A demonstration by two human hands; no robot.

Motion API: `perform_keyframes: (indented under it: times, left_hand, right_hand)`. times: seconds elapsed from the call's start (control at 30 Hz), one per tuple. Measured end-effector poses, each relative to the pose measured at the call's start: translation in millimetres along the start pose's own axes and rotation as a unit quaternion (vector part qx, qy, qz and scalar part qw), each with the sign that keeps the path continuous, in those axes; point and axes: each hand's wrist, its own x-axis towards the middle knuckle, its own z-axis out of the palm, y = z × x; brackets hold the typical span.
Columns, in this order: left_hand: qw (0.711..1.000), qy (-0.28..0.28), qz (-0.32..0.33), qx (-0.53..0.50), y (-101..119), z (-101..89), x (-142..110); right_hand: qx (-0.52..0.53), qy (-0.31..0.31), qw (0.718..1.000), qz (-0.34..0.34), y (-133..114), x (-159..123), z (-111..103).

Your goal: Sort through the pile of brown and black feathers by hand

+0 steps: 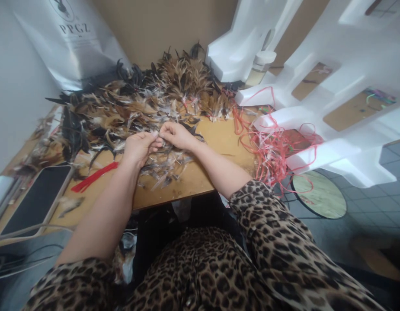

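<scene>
My left hand (pixel 140 147) and my right hand (pixel 177 135) meet over the near part of a wooden table, thumbs and fingertips pinched close together. What lies between the fingertips is small and blurred, and I cannot make it out. Just beyond my hands spreads a large heap of brown, black and white feathers (pixel 122 108). Below my fingers lie loose greyish fluffy feathers (pixel 165 168). To the left of my left wrist is a bundle of flat red strips (pixel 95 176).
A phone (pixel 36 198) rests at the table's left edge. Behind the feathers stands a silver-white bag (pixel 73 47). On the right, tangled pink-red ribbon (pixel 271 151) hangs over white foam packaging (pixel 336 160), near a white-capped jar (pixel 260 67). A round stool (pixel 319 194) stands below.
</scene>
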Motion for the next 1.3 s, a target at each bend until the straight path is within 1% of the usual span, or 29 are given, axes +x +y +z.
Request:
perform_keyframes:
  times: [0.1, 0.17, 0.3, 0.43, 0.53, 0.63, 0.8, 0.9, 1.07, 1.17, 1.3]
  left_hand:
    - [0.999, -0.001, 0.003, 0.038, -3, 0.5, 1]
    - [0.999, 0.001, 0.005, 0.043, -3, 0.6, 2]
    - [1.0, 0.007, 0.005, 0.0, -3, -1.3, 3]
    - [0.999, -0.021, -0.014, -0.045, -2, -6.3, 2]
    - [0.998, -0.039, -0.029, -0.044, -1, -9.0, 2]
    - [0.998, -0.043, -0.039, -0.028, -1, -9.5, 1]
    - [0.998, -0.051, -0.033, -0.01, -3, -9.3, 2]
    - [0.998, -0.057, -0.024, 0.004, -5, -9.2, 2]
    - [0.997, -0.057, 0.022, 0.053, -9, -9.9, 5]
    - [0.996, -0.056, 0.037, 0.064, -10, -11.7, 6]
    - [0.996, -0.057, 0.047, 0.056, -9, -14.5, 7]
  right_hand:
    - [0.002, -0.002, 1.0, 0.013, -1, 0, 1]
    - [0.027, -0.006, 0.999, 0.031, -3, 0, 1]
    - [0.107, -0.028, 0.989, 0.096, -7, 1, 0]
    - [0.157, -0.037, 0.977, 0.138, -10, 1, -3]
    - [0.153, -0.037, 0.977, 0.145, -10, 1, -3]
    - [0.139, -0.03, 0.98, 0.138, -10, 1, -3]
    - [0.119, -0.018, 0.984, 0.131, -13, 0, -3]
    - [0.119, -0.023, 0.985, 0.123, -13, -1, -2]
    - [0.138, -0.007, 0.983, 0.119, -13, -1, 0]
    - [0.156, -0.01, 0.977, 0.143, -16, -1, 1]
    - [0.191, 0.003, 0.961, 0.198, -21, -1, -1]
